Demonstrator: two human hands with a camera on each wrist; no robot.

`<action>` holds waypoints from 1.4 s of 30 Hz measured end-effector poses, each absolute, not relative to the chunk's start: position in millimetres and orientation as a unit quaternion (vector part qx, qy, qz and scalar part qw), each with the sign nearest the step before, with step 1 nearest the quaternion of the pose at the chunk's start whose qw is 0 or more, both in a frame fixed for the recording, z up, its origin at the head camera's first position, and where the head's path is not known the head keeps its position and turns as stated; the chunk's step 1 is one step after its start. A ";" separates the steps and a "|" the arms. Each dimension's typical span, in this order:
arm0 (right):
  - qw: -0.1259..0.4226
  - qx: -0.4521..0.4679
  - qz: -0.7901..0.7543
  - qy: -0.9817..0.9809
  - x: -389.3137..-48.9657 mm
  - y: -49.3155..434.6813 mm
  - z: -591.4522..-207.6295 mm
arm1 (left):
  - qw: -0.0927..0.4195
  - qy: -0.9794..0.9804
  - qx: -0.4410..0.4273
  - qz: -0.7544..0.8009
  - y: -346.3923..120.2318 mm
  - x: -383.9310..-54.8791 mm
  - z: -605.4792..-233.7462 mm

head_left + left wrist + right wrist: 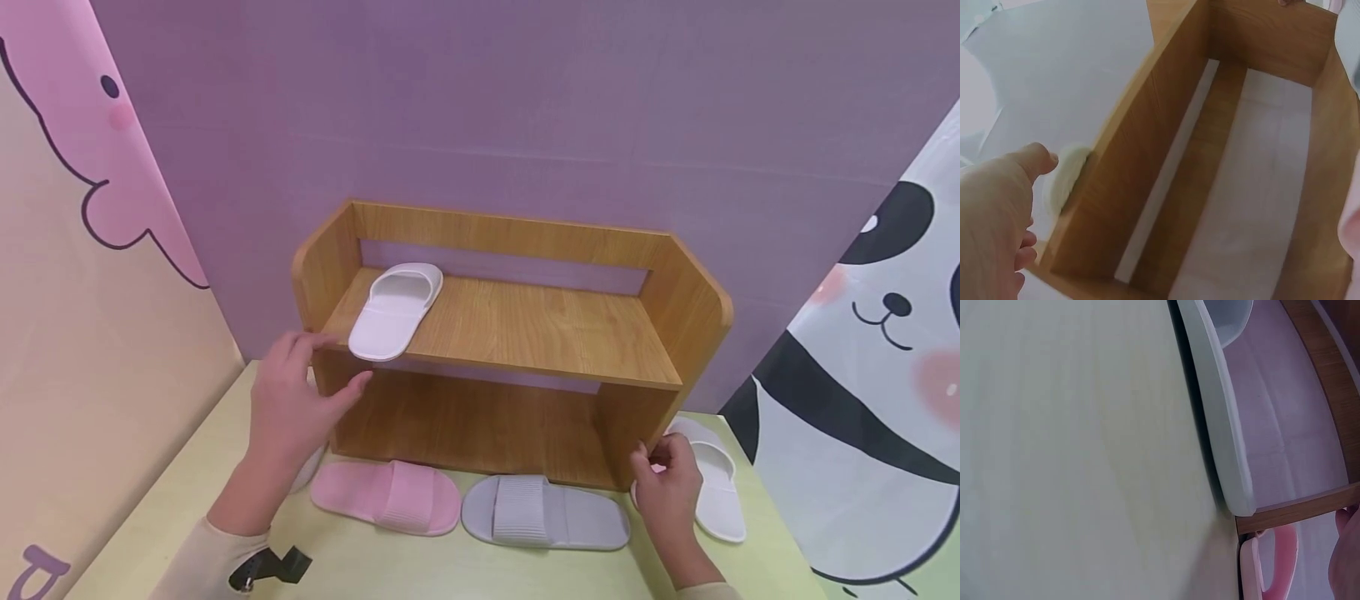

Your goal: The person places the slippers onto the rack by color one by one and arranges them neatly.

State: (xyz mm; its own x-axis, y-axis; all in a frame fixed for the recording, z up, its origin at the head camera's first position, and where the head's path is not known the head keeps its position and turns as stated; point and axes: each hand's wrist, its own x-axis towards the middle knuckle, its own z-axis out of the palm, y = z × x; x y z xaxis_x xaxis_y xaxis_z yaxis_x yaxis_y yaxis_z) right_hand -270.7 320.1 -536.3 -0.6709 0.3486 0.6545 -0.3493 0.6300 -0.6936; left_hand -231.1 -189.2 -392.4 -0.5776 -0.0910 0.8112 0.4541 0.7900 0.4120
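Note:
A two-tier wooden shoe rack [517, 325] stands before me, a white slipper [393, 321] on its top shelf at the left. My left hand [288, 408] is at the rack's left front corner, thumb and fingers spread beside that slipper. In the left wrist view the thumb of the left hand [1004, 200] points at the slipper's toe [1069, 178], with a gap between. My right hand [670, 487] holds the lower front edge of the right side panel between thumb and curled fingers. The right wrist view shows only part of this hand [1346, 556].
A pink slipper [386, 496] and a grey slipper [543, 511] lie along the rack's front. Right of the rack is a white slipper [716, 479], with a pink slipper [1272, 569] by the panel. Something pale [307, 471] is partly hidden behind my left wrist. Walls enclose the table.

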 end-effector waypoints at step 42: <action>0.409 0.007 0.445 -0.797 -271.2 319.2 -537.8 | 0.289 -0.848 -0.027 -0.444 -230.9 -263.0 -494.3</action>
